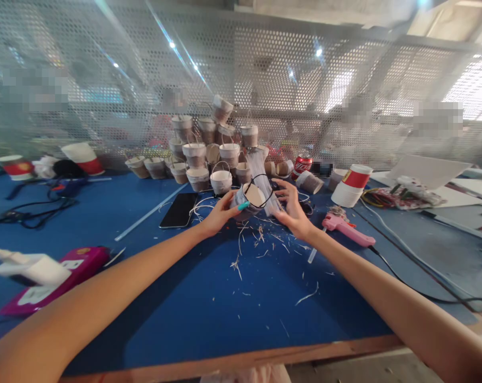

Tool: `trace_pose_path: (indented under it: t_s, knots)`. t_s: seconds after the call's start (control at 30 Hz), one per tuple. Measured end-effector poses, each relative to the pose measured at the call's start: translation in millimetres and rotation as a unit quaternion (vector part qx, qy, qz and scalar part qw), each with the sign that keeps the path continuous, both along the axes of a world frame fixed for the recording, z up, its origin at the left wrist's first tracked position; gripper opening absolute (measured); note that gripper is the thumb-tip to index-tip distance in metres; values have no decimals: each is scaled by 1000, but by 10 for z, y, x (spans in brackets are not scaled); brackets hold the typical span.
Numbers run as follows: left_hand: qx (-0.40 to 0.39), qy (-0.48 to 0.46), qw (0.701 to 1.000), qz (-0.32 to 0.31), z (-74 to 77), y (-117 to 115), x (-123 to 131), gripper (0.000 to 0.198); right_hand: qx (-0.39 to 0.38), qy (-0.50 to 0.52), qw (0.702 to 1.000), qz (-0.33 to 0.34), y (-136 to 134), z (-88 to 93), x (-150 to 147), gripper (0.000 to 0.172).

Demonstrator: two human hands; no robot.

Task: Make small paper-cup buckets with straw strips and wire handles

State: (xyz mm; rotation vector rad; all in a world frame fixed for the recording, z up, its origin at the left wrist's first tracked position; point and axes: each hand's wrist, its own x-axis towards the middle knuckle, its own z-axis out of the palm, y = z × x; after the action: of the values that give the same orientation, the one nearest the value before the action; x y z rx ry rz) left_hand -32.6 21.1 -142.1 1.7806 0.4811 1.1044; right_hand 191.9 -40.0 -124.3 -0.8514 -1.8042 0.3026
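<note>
My left hand [222, 214] holds a small grey-and-white bucket-like cup [241, 202] by its side, thumb on the front, with its pale round opening facing up. A thin black loop [266, 176] arches over the cup's rim; I cannot tell whether it is fixed to it. My right hand [292, 208] is just right of the cup, fingers curved and apart, beside a bundle of clear sticks [262, 173] that looks like glue sticks. Whether its fingertips touch the bundle or the loop is unclear. Behind the hands, similar small buckets [221, 181] with thin handles stand stacked.
A pink glue gun [349, 230] lies right, its cord trailing. A black phone [179, 210] and a long clear stick [151, 213] lie left. Fibre scraps [237, 266] litter the blue table. A purple power strip [99, 258], stacked paper cups [350, 186] and a red can [302, 166] stand around.
</note>
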Motion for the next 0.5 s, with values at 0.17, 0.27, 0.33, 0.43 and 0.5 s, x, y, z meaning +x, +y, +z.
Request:
trace_pose_path:
  t_s: [0.17, 0.27, 0.33, 0.43, 0.5]
  knots:
    - [-71, -15, 995, -68, -18, 23, -4, 57, -63, -38, 996, 47, -40, -72, -137, 94]
    - [-69, -9, 993, -99, -21, 26, 19, 58, -74, 9, 996, 56, -81, -83, -237, 85]
    - [-65, 6, 991, -116, -18, 24, 24, 62, -78, 44, 994, 69, -108, -76, -291, 87]
    - [-72, 31, 987, -141, 5, 2, 6, 67, -98, 89, 990, 42, -142, -51, -348, 85]
    - [-92, 31, 985, -142, 39, -32, -7, 64, -120, 129, 984, -19, -152, -37, -369, 79]
